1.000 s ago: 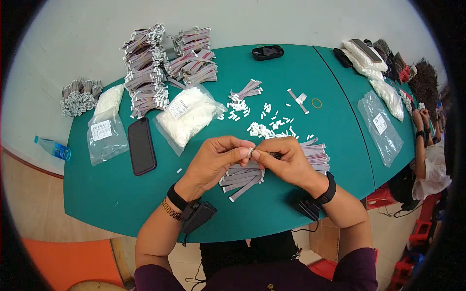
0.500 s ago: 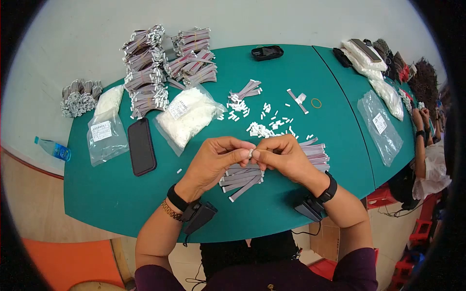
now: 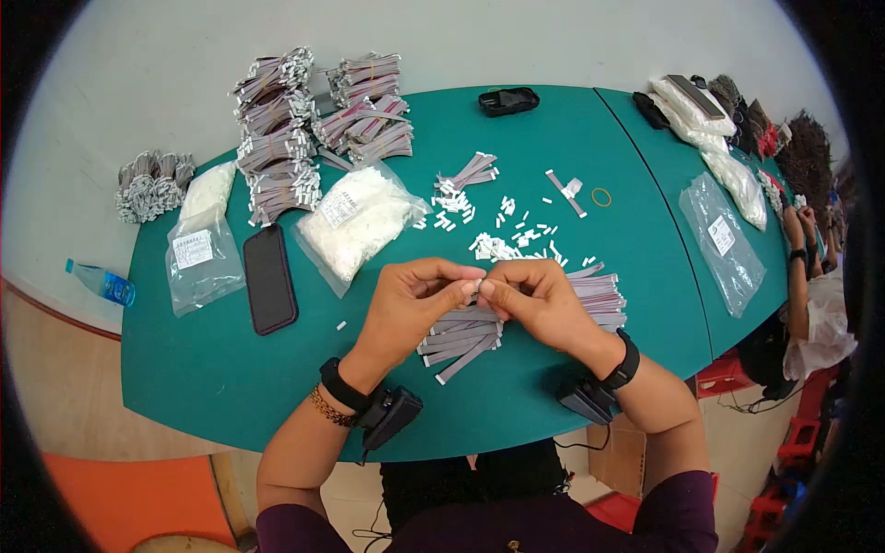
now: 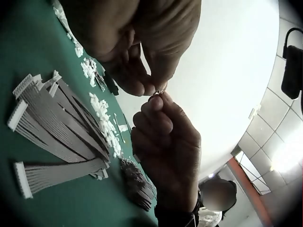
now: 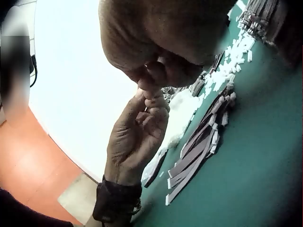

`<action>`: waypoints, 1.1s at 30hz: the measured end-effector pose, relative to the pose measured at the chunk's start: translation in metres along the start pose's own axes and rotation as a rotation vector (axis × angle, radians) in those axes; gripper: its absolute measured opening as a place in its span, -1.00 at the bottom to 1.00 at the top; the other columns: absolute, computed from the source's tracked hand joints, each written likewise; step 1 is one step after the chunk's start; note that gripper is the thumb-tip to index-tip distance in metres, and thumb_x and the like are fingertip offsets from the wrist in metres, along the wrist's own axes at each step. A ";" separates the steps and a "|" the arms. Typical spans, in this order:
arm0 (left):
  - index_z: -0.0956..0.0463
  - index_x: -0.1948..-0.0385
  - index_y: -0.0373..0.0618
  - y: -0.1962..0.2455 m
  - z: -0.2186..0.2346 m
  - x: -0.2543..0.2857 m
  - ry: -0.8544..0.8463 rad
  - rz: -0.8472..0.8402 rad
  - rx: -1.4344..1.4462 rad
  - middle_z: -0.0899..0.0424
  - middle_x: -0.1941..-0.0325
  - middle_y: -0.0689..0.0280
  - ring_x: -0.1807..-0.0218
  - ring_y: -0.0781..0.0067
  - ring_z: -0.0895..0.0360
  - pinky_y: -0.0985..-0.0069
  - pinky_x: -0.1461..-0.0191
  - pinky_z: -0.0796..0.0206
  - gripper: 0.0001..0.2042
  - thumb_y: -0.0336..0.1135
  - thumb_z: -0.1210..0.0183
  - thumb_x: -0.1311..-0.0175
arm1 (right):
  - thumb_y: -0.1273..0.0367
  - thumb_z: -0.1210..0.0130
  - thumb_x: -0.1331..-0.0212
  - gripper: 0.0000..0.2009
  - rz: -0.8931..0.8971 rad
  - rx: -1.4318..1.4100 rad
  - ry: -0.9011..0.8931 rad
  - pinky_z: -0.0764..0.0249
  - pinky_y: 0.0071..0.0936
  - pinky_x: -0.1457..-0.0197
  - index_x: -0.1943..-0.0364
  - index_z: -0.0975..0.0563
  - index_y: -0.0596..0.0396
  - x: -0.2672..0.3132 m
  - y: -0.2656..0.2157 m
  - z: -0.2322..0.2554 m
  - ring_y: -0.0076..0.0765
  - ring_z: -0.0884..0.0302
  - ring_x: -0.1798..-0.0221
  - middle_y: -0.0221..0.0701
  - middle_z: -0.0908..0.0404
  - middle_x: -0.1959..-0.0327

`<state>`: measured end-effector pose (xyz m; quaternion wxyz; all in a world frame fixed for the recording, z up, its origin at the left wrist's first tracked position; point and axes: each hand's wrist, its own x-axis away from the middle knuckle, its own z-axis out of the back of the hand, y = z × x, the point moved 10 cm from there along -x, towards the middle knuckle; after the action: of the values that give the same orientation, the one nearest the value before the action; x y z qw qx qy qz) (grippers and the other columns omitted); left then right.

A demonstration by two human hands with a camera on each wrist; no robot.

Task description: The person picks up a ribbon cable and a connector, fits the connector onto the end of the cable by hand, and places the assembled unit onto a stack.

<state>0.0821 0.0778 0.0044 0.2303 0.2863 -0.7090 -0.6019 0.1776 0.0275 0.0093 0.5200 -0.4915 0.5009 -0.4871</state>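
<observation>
Fingertip to fingertip, both hands meet over the table in the head view. My left hand [image 3: 415, 304] pinches a small pale piece [image 3: 476, 287] between thumb and index finger. From the other side my right hand [image 3: 539, 300] pinches the same piece. Fingers hide most of it; the left wrist view shows only a tiny bright bit [image 4: 161, 91] between the fingertips. Below the hands lies a fan of grey flat cables [image 3: 461, 343] with white end connectors, and another cable pile [image 3: 601, 295] is right of the right hand. Loose white connectors [image 3: 498, 247] are scattered beyond.
Bundled cables [image 3: 277, 138] are stacked at the back left. A bag of white parts [image 3: 355, 221], a phone [image 3: 270, 279] and another bag [image 3: 205, 244] lie to the left. A black case [image 3: 508, 100], a rubber band [image 3: 601, 196] and an empty bag [image 3: 723, 241] lie farther out. Another person's hands [image 3: 800, 226] show at right.
My left wrist has shifted slightly to the right and turned a little, its wrist device moving with it. Both hands still meet at the small piece.
</observation>
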 end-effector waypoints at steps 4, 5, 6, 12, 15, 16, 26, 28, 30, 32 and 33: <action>-0.54 0.20 -0.30 -0.005 0.001 -0.001 -0.016 0.022 0.104 -0.63 0.30 0.26 0.30 0.59 -0.51 0.65 0.20 -0.35 -0.83 -0.46 -0.14 -0.20 | 0.37 -0.03 -0.20 -0.79 0.029 0.034 0.023 -0.12 -0.67 0.54 0.52 -0.51 0.20 0.001 -0.008 -0.001 -0.74 -0.21 0.60 -0.57 -0.37 0.69; -0.55 0.20 -0.30 -0.004 0.000 -0.001 -0.023 0.022 0.116 -0.63 0.31 0.28 0.31 0.61 -0.50 0.67 0.20 -0.35 -0.83 -0.46 -0.15 -0.20 | 0.37 -0.03 -0.19 -0.79 0.016 0.020 0.008 -0.12 -0.68 0.54 0.52 -0.51 0.20 0.001 -0.007 -0.001 -0.75 -0.22 0.60 -0.57 -0.38 0.69; -0.55 0.20 -0.30 -0.003 -0.001 -0.001 -0.030 0.021 0.127 -0.63 0.32 0.29 0.32 0.64 -0.49 0.69 0.20 -0.35 -0.83 -0.46 -0.15 -0.20 | 0.37 -0.04 -0.19 -0.80 0.005 0.007 -0.008 -0.12 -0.68 0.54 0.52 -0.52 0.20 0.000 -0.006 -0.001 -0.75 -0.22 0.60 -0.57 -0.39 0.68; -0.55 0.19 -0.29 -0.005 -0.002 -0.002 -0.058 0.011 0.148 -0.62 0.32 0.32 0.33 0.66 -0.47 0.70 0.19 -0.35 -0.82 -0.45 -0.15 -0.21 | 0.39 -0.07 -0.16 -0.84 -0.155 -0.183 -0.042 -0.07 -0.73 0.60 0.48 -0.56 0.17 0.000 0.007 -0.004 -0.77 -0.22 0.64 -0.54 -0.46 0.66; -0.55 0.20 -0.29 -0.007 -0.001 -0.002 -0.042 0.008 0.157 -0.62 0.31 0.31 0.32 0.65 -0.47 0.69 0.19 -0.35 -0.83 -0.44 -0.15 -0.21 | 0.40 -0.07 -0.16 -0.86 -0.190 -0.265 -0.047 -0.04 -0.74 0.63 0.46 -0.58 0.16 0.001 0.013 -0.005 -0.78 -0.20 0.66 -0.52 -0.48 0.65; -0.55 0.20 -0.28 -0.008 0.000 -0.002 -0.035 0.010 0.160 -0.62 0.31 0.31 0.32 0.65 -0.48 0.69 0.19 -0.36 -0.83 -0.44 -0.15 -0.21 | 0.40 -0.07 -0.16 -0.86 -0.190 -0.280 -0.046 -0.04 -0.74 0.63 0.45 -0.58 0.16 0.001 0.013 -0.005 -0.79 -0.19 0.66 -0.52 -0.48 0.66; -0.54 0.19 -0.30 -0.011 -0.007 0.001 -0.056 0.045 0.333 -0.60 0.31 0.31 0.29 0.61 -0.47 0.64 0.13 -0.34 -0.81 -0.43 -0.14 -0.21 | 0.40 -0.10 -0.14 -0.88 -0.108 -0.201 0.015 -0.11 -0.77 0.62 0.45 -0.60 0.13 0.003 0.002 -0.003 -0.81 -0.25 0.65 -0.54 -0.53 0.64; -0.54 0.19 -0.30 -0.014 -0.009 0.002 -0.066 0.061 0.396 -0.60 0.30 0.31 0.28 0.60 -0.46 0.64 0.12 -0.33 -0.81 -0.42 -0.14 -0.21 | 0.40 -0.11 -0.14 -0.88 -0.104 -0.201 0.016 -0.12 -0.77 0.61 0.45 -0.60 0.13 0.003 0.001 -0.003 -0.81 -0.26 0.64 -0.54 -0.53 0.64; -0.52 0.19 -0.28 -0.016 -0.009 0.001 -0.074 0.062 0.400 -0.60 0.29 0.29 0.26 0.56 -0.48 0.60 0.11 -0.33 -0.80 -0.38 -0.15 -0.21 | 0.40 -0.11 -0.14 -0.88 -0.128 -0.226 0.012 -0.13 -0.77 0.61 0.46 -0.60 0.13 0.004 0.003 -0.003 -0.81 -0.28 0.63 -0.54 -0.54 0.64; -0.51 0.19 -0.27 -0.017 -0.010 0.001 -0.081 0.062 0.406 -0.60 0.28 0.29 0.26 0.55 -0.48 0.59 0.11 -0.33 -0.79 -0.36 -0.15 -0.21 | 0.41 -0.10 -0.13 -0.88 -0.146 -0.237 0.008 -0.15 -0.77 0.59 0.47 -0.59 0.14 0.004 0.005 -0.003 -0.81 -0.31 0.62 -0.53 -0.54 0.64; -0.51 0.19 -0.27 -0.018 -0.010 0.001 -0.083 0.063 0.409 -0.60 0.27 0.29 0.26 0.55 -0.48 0.59 0.11 -0.32 -0.79 -0.36 -0.15 -0.21 | 0.42 -0.10 -0.13 -0.89 -0.154 -0.243 0.004 -0.16 -0.77 0.59 0.47 -0.59 0.14 0.004 0.006 -0.003 -0.81 -0.32 0.61 -0.53 -0.55 0.64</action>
<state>0.0903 0.0679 -0.0112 0.1566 0.2800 -0.8338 -0.4492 0.1743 0.0235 0.0031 0.4166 -0.5867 0.5179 -0.4626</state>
